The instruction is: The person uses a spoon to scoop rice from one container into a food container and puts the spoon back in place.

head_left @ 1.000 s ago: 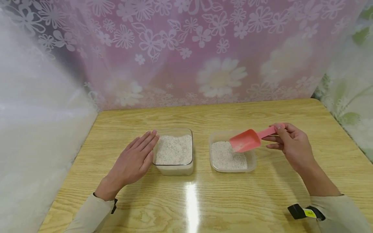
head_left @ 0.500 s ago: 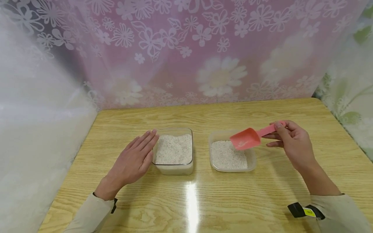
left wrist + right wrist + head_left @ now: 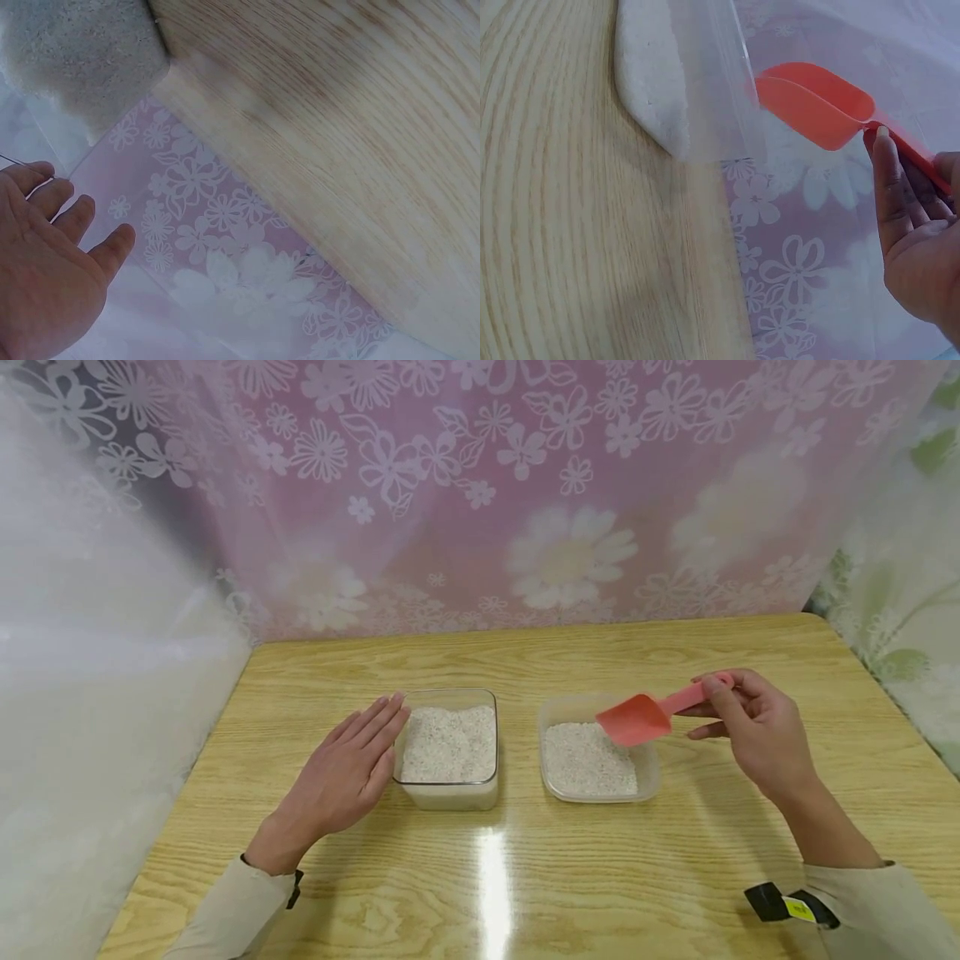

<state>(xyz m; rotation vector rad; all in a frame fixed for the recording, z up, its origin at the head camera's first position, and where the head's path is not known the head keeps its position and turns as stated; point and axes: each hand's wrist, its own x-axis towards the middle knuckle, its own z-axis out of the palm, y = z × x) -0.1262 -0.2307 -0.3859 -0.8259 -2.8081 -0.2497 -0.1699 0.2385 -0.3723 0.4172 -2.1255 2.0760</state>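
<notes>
In the head view my right hand [image 3: 765, 739] grips the handle of a pink scoop [image 3: 637, 720]. The scoop's bowl looks empty and hangs tilted over the back right part of a low clear plastic container [image 3: 555, 789], which holds pale rice-like grains [image 3: 588, 760]. With straight fingers, my left hand [image 3: 341, 768] rests against the left side of a taller clear container [image 3: 450, 797], filled higher with the same grains [image 3: 450, 745]. The right wrist view shows the thumb and fingers around the scoop's handle [image 3: 911, 150].
Both containers stand side by side on a wood-grain table [image 3: 360, 893], a gap between them. Behind the table hangs a pink floral curtain [image 3: 442, 527]. Pale sheeting [image 3: 112, 693] borders the left side and a leaf-patterned sheet [image 3: 892, 610] the right.
The scoop has risen slightly and shifted a little right, its bowl turning. The few grains seen in it earlier no longer show. My left hand and both containers stay put.
</notes>
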